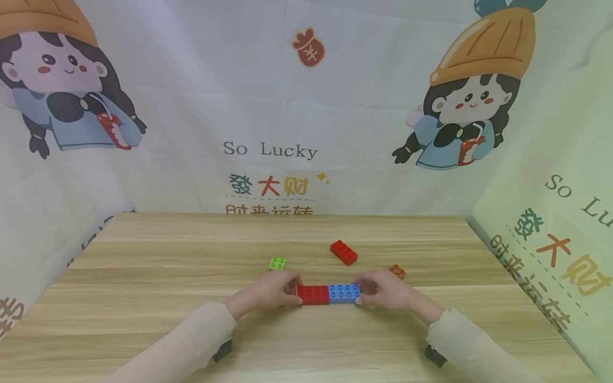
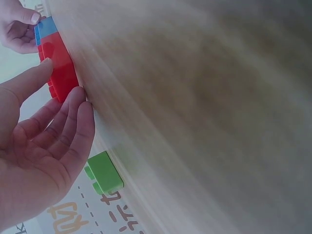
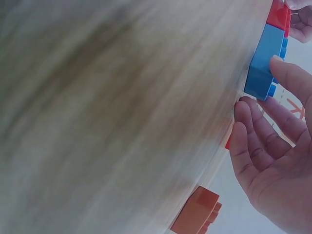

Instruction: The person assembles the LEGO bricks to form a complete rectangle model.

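Head view: your left grip (image 1: 279, 290) pinches the outer end of the red brick (image 1: 314, 294), your right grip (image 1: 386, 290) that of the blue brick (image 1: 343, 293); on the counter (image 1: 335, 340) between them, both lie end to end, long axes in one left-right line.

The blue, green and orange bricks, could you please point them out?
Blue brick (image 1: 344, 291), head view, on its studded top.
Green brick (image 2: 106, 171), left wrist view, on its side.
Orange brick (image 3: 195, 211), right wrist view, on its side.

A pale cloth (image 1: 369, 111) printed with cartoon figures (image 1: 466, 101) and lettering (image 1: 270, 150) hangs behind the wood-grained table (image 1: 191, 250)
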The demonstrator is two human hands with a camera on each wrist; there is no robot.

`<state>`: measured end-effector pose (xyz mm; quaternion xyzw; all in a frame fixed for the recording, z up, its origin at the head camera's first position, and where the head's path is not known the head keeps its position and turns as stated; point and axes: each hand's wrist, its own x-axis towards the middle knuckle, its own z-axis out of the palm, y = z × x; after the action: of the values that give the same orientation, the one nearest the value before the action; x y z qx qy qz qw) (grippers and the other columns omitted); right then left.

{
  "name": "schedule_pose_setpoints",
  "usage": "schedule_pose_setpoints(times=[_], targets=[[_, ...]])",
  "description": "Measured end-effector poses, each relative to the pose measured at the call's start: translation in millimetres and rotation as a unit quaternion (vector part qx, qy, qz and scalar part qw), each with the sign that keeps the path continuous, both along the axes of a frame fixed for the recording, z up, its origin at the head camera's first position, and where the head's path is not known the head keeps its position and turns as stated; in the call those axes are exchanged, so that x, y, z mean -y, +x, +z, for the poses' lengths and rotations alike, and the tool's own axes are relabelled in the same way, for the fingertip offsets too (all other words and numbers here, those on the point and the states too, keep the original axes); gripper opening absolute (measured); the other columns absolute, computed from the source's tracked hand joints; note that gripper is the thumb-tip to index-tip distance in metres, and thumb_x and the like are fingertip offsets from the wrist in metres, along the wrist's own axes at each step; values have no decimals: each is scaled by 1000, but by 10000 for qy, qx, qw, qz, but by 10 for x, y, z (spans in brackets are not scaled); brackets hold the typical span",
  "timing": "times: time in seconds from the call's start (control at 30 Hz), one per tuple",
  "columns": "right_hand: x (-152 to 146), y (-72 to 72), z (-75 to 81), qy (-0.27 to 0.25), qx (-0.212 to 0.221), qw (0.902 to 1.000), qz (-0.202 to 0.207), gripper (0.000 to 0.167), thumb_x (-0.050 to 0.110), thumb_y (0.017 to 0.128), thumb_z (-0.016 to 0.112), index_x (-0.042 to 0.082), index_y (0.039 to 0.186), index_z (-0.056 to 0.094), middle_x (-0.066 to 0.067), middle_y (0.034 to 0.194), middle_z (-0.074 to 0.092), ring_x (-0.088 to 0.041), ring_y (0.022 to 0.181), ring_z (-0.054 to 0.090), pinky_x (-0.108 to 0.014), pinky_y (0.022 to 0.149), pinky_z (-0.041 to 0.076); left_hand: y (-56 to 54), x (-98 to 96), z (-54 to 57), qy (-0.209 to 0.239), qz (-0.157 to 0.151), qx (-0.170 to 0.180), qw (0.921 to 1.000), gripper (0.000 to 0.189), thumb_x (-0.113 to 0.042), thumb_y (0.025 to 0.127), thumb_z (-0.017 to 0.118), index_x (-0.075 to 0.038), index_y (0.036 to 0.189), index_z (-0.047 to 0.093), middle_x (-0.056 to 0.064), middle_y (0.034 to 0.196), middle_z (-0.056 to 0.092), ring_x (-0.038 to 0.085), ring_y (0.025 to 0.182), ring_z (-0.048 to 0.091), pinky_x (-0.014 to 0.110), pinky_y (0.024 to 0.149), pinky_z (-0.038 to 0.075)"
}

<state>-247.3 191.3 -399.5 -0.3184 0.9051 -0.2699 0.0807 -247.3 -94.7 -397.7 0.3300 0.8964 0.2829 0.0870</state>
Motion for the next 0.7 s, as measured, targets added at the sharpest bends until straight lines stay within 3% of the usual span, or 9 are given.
schedule_pose_setpoints(times=[0.33, 0.7], targets=[[-53, -53, 64, -174, -44, 9998, -72, 39, 25, 80, 64, 3, 112, 55, -1, 93, 59, -15, 82, 54, -31, 70, 45, -5, 7, -11, 55, 1, 24, 10000, 22, -14, 77, 68, -4, 92, 55, -3, 73, 54, 11, 68, 51, 26, 60, 43], [-173, -370, 122, -410, -124, 9959, -792, 36, 18, 82, 62, -2, 110, 55, -4, 87, 58, -18, 78, 55, -32, 66, 45, -11, 13, -21, 10, 8, -32, 10000, 23, -15, 77, 68, -4, 93, 55, -3, 74, 54, 10, 69, 51, 25, 61, 43]])
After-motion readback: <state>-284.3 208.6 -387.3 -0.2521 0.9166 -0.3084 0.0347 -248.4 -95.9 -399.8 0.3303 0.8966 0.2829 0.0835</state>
